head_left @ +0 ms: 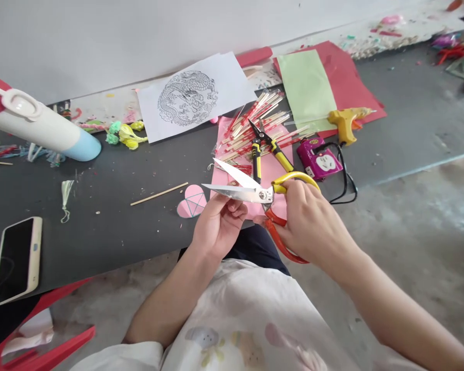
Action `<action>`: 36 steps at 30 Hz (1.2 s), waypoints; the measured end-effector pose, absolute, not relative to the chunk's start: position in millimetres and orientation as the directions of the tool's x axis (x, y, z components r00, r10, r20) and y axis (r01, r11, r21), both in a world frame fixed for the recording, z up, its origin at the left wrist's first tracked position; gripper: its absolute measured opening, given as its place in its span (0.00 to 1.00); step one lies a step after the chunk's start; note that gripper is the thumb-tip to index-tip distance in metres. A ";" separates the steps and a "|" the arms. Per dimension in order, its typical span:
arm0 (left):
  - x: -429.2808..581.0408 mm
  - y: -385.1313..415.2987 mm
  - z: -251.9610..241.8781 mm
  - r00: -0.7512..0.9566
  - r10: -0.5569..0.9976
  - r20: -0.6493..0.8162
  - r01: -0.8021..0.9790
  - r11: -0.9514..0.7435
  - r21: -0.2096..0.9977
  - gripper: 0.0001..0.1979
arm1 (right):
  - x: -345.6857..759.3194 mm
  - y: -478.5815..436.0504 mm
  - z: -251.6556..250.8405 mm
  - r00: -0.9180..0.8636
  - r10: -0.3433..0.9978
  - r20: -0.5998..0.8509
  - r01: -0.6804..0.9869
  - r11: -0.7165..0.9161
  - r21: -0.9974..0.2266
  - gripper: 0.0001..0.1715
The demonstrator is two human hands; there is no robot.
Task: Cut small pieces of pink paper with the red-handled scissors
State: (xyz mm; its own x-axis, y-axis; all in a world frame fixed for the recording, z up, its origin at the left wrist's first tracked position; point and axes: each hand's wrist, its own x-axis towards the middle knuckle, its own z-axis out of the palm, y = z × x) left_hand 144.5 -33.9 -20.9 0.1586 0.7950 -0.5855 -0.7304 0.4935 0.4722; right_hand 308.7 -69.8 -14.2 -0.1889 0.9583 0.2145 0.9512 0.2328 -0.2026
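My right hand is wrapped round the handles of large scissors, one yellow and one red. Their blades are spread and point left, over my left hand. The fingers of that hand are curled in a pinch just below the lower blade; what they hold, if anything, is hidden. A pink paper heart with blue-green lines lies on the table left of my left hand. Beyond the scissors, pink paper carries wrapped sticks and black-and-yellow pliers.
A yellow glue gun and a purple box with a black cord are at the right. A dragon print and coloured sheets lie behind. A thin stick, tassel, phone and bottle are leftward.
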 end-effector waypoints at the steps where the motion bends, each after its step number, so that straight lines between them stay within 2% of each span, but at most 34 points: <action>1: 146.4 -36.2 -21.3 0.192 0.801 -0.567 -0.736 0.500 0.457 0.09 | 310.1 -71.6 -14.4 -0.177 0.959 0.221 0.957 0.220 -0.188 0.31; 3: 149.6 -40.3 -22.6 0.262 0.810 -0.524 -0.750 0.513 0.417 0.10 | 312.9 -74.8 -14.4 -0.158 0.963 0.220 0.966 0.197 -0.168 0.31; 5: 152.7 -43.6 -24.1 0.275 0.806 -0.525 -0.729 0.531 0.432 0.10 | 315.6 -77.6 -15.2 -0.150 0.964 0.218 0.968 0.188 -0.163 0.30; 9: 158.6 -47.3 -26.8 0.258 0.816 -0.518 -0.707 0.525 0.475 0.11 | 320.6 -81.7 -18.4 -0.139 0.967 0.213 0.970 0.176 -0.166 0.28; 15: 163.4 -47.7 -27.8 0.237 0.845 -0.479 -0.702 0.490 0.517 0.13 | 323.9 -83.4 -22.6 -0.159 0.961 0.227 0.962 0.202 -0.183 0.32; 22: 158.7 -46.0 -30.1 0.138 0.883 -0.448 -0.614 0.431 0.661 0.14 | 320.8 -83.1 -25.3 -0.178 0.955 0.237 0.936 0.238 -0.258 0.29; 29: 149.3 -42.6 -28.7 0.035 0.944 -0.329 -0.497 0.302 0.813 0.13 | 312.4 -80.1 -24.6 -0.201 0.965 0.167 0.909 0.248 -0.335 0.28; 36: 144.8 -40.3 -30.2 0.004 0.962 -0.274 -0.420 0.250 0.872 0.11 | 303.4 -80.9 -22.5 -0.155 0.985 0.069 0.903 0.170 -0.394 0.30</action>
State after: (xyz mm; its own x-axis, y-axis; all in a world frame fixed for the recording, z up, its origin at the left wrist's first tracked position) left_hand 144.8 -40.3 -30.2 0.0041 0.9618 -0.2738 -0.4199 0.2501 0.8724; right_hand 303.4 -80.9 -22.5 -0.1554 0.9854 0.0692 0.9031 0.1701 -0.3943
